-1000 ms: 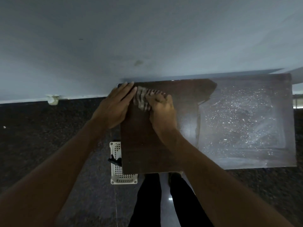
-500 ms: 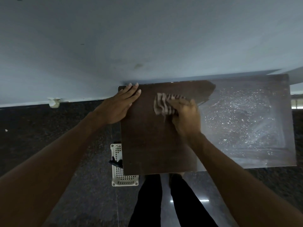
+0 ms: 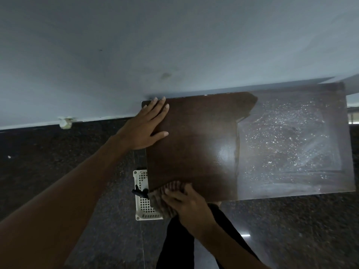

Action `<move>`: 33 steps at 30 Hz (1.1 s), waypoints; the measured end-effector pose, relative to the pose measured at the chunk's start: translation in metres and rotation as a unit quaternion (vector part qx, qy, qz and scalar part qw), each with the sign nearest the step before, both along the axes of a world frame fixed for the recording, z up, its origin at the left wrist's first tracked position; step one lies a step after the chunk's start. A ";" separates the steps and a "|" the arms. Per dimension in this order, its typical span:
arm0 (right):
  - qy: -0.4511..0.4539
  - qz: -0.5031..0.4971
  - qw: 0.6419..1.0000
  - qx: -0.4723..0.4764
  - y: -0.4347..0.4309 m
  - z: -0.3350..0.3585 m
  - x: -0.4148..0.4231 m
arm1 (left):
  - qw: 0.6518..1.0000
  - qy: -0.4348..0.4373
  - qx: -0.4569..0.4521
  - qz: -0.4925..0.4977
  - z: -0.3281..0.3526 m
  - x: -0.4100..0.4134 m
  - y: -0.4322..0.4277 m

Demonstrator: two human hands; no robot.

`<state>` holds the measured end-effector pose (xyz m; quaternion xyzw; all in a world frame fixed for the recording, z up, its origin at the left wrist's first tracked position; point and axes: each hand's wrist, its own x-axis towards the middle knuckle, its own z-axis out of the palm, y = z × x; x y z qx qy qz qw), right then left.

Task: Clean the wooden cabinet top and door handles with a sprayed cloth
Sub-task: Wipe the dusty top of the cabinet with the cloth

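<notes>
Cloth (image 3: 167, 199), striped and bunched, sits at the near left corner of the cabinet top (image 3: 194, 148), partly hanging over the front edge, with the right hand (image 3: 186, 202) curled round it. The left hand (image 3: 145, 129) lies flat with straight fingers on the far left corner. If the grip loosens, the cloth would likely drop into the white basket (image 3: 142, 206) on the floor (image 3: 58, 162) just below. Dragging it through the dusty right half (image 3: 287, 142) could smear grit across the dark, shiny part. The door handles are out of view.
</notes>
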<state>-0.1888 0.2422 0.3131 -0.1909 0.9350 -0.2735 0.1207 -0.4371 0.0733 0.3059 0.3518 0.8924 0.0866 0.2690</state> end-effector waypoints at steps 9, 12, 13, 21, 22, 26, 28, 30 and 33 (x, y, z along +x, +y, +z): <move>-0.054 -0.231 0.970 0.049 0.071 0.019 -0.106 | 0.999 0.025 -0.019 0.013 0.000 0.005 0.007; -0.060 -0.236 0.968 0.056 0.051 0.021 -0.114 | 0.999 0.022 -0.013 0.025 0.001 0.004 0.008; -0.055 -0.227 0.971 0.046 0.041 0.021 -0.108 | 0.999 0.025 -0.014 0.028 0.000 0.005 0.008; -0.073 -0.075 0.994 -0.031 -0.020 0.016 0.009 | 0.998 0.035 -0.030 0.039 0.000 0.012 0.015; -0.074 -0.068 0.995 -0.026 -0.014 0.016 0.018 | 0.998 0.031 -0.031 0.049 0.000 0.013 0.018; -0.098 -0.184 0.977 -0.039 0.039 0.013 0.012 | 0.993 0.039 -0.045 0.102 -0.001 0.026 0.033; -0.090 -0.240 0.967 -0.008 0.074 0.019 -0.010 | 0.990 0.054 -0.042 0.126 -0.002 0.033 0.040; -0.066 -0.253 0.965 0.034 0.104 0.023 -0.044 | 0.987 0.065 -0.034 0.142 -0.003 0.039 0.044; -0.056 -0.297 0.950 0.073 0.136 0.013 -0.115 | 0.985 0.045 -0.023 0.165 -0.005 0.044 0.045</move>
